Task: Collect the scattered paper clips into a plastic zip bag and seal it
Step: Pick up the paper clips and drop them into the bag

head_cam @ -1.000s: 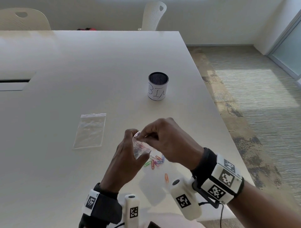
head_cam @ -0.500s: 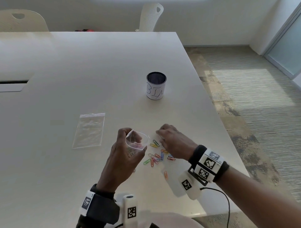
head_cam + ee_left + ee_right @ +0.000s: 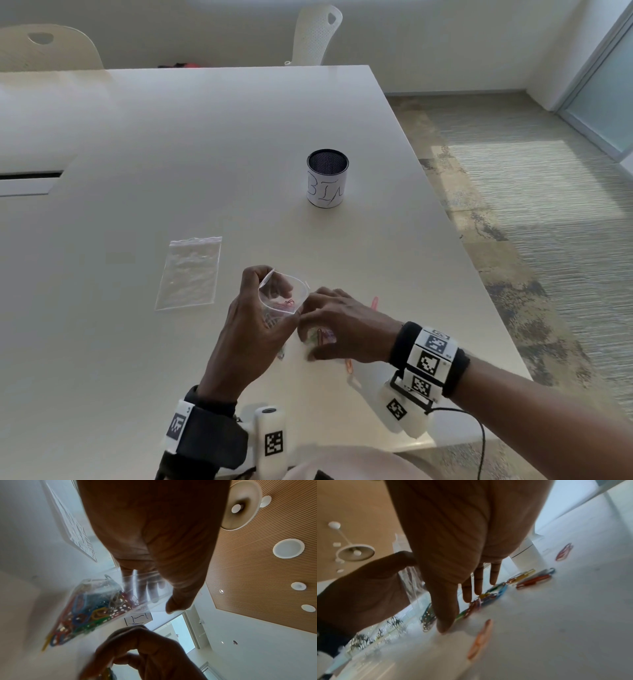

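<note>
Right hand (image 3: 342,329) hides most loose clips (image 3: 322,337); bagged count perhaps unreadable.

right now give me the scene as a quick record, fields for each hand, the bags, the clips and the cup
left hand: left hand holds the zip bag upright, mouth open
zip bag contents: many coloured paper clips already inside
right hand: right hand reaches down over loose clips on the table, fingers extended
spare bag: second zip bag lies flat, left of the hands
cup: mesh cup with handwritten label, upright, farther back
</note>
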Motion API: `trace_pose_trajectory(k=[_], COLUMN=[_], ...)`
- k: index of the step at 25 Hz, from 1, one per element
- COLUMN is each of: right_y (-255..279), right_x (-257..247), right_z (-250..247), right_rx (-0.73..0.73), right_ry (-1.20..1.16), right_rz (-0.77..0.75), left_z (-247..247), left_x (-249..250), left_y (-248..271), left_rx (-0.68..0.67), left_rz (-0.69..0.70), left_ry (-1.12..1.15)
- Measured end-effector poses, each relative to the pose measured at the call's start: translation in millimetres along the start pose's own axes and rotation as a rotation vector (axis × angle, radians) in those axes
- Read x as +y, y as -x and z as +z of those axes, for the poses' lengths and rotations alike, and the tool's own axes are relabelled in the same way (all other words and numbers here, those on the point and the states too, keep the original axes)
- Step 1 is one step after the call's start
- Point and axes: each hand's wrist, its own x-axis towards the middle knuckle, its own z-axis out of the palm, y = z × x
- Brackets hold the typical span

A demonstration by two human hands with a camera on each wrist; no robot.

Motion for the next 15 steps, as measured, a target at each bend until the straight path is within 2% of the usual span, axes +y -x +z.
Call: trace_pose_trajectory(k=[3, 6, 11, 15], right_y=[7, 19, 44, 56], right_x=[9, 24, 34, 36], right_z=[-4, -12, -8, 4], right_rx=[0.026, 0.061, -0.070, 0.124], right_ry=[0.057, 0.110, 0.149, 0.026], right_rz=[-0.057, -0.016, 0.040, -0.002], left_z=[2, 4, 7, 10], left_x=[1, 2, 6, 7], left_y=[1, 1, 2, 1], left_rx=[-0.003, -0.013, -0.038, -0.060], left_rz=[-0.007, -0.016, -0.031, -0.038], left_ry=[-0.012, 0.003, 0.010, -0.022])
